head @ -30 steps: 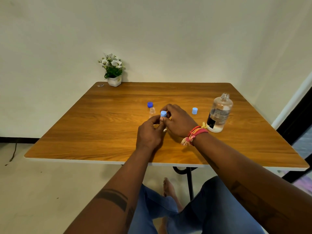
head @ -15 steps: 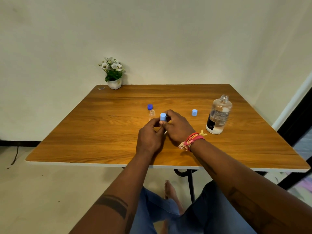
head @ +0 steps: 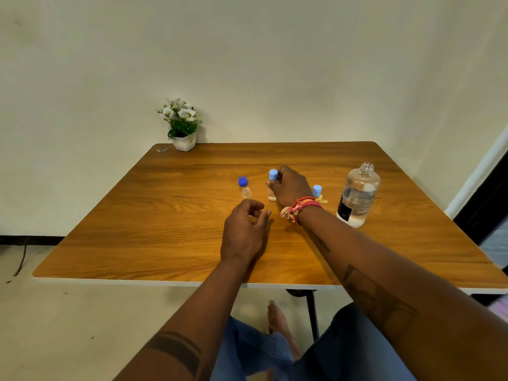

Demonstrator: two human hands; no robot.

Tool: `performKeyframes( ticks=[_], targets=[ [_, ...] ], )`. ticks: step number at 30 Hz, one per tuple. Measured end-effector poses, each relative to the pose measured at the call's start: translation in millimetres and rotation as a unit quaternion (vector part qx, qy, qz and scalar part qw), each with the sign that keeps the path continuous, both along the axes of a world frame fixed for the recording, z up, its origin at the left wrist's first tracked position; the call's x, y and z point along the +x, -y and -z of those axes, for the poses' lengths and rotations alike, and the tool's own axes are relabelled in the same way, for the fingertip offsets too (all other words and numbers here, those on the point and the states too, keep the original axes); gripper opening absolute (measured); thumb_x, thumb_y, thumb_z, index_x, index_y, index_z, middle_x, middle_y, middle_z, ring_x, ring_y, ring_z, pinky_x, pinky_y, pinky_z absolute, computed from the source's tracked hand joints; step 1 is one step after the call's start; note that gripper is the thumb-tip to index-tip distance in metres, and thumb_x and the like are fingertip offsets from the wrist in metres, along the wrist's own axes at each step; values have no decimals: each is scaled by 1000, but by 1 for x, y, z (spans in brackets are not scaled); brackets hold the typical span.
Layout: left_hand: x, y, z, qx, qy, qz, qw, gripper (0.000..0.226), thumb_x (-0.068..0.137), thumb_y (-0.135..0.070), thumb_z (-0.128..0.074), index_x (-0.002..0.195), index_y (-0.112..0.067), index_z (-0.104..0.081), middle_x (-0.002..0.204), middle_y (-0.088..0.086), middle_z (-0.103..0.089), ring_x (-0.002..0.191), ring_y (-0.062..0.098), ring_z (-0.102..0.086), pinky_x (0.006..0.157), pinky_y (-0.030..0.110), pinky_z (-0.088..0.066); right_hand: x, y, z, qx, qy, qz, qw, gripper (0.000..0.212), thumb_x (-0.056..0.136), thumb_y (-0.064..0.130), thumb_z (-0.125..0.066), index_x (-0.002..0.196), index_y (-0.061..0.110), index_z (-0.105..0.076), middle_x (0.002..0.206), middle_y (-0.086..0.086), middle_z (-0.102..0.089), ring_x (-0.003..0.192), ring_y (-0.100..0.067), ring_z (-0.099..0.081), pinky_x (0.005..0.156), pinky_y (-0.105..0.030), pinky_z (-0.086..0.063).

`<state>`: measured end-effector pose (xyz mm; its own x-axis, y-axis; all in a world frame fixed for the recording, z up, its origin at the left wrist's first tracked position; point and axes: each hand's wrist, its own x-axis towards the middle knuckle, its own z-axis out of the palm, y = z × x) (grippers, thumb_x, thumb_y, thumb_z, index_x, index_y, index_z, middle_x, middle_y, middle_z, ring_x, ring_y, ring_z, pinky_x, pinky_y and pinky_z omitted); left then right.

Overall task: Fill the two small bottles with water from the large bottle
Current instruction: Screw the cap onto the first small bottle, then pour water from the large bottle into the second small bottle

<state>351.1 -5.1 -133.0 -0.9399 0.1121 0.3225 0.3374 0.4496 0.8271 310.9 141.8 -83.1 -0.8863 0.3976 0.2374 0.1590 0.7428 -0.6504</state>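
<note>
Gripping the capped small bottle (head: 272,188) near the middle of the table (head: 137,229), the right hand (head: 288,187) has its fingers curled round the bottle's body, thumb side toward the left edge. The bottle stands upright on the wood and carries a light blue cap (head: 273,175); its clear lower part shows below the fingers.

Head view, further findings. The left hand (head: 244,235) hovers over the table nearer the front edge, fingers loosely curled, thumb and forefinger apart, holding nothing. It is clear of both small bottles.

The second small bottle (head: 246,192), clear and uncapped, stands upright just left of the held one, between it and the left edge. A dark blue cap (head: 242,181) sits on the table just behind it, toward the far edge. Whether this bottle holds water cannot be told.

A second light blue cap (head: 317,190) stands just right of the right wrist, partly hidden by a red and yellow thread wristband (head: 301,207).

The large bottle (head: 358,195) stands upright near the right edge, open at the neck, with a dark label on its side. Clear liquid shows in its lower part.

A small potted plant (head: 182,127) with white flowers sits at the far left corner, and a small clear scrap (head: 161,150) lies beside it. Below the front edge, blue trousers (head: 357,353) and a bare foot (head: 276,317) are visible.
</note>
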Motion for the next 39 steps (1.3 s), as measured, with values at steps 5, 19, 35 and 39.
performKeyframes(
  ticks=[5,19,35,39],
  targets=[
    [-2,-2,0,-2,-7,-2,1000,14,92,-35,-71,104,-28,-68,90,-11,-67,85,4,-63,70,22,-52,-1,-3,9,-9,1,0,1000,33,96,33,-66,121,13,-64,113,-6,-70,96,-20,-60,75,-30,-42],
    [2,3,-1,63,-41,-106,992,19,90,-36,-73,87,-24,-58,87,-6,-60,79,13,-59,68,36,-54,90,-6,10,-85,-133,13,987,30,92,36,-70,115,22,-56,99,5,-58,86,-8,-58,70,-22,-51],
    [-17,-6,-9,-98,56,-131,985,42,91,-46,-68,125,-23,-62,117,2,-69,104,23,-64,80,36,-51,127,1,35,-186,-204,53,960,28,88,35,-75,107,28,-56,92,4,-62,85,-12,-63,73,-32,-59],
    [-13,-9,-12,-61,49,-113,991,25,91,-42,-69,109,-25,-67,98,-10,-67,87,13,-60,71,30,-47,129,-6,35,-189,-199,56,960,28,88,34,-76,108,29,-57,91,7,-62,84,-9,-64,72,-30,-58]
  ],
)
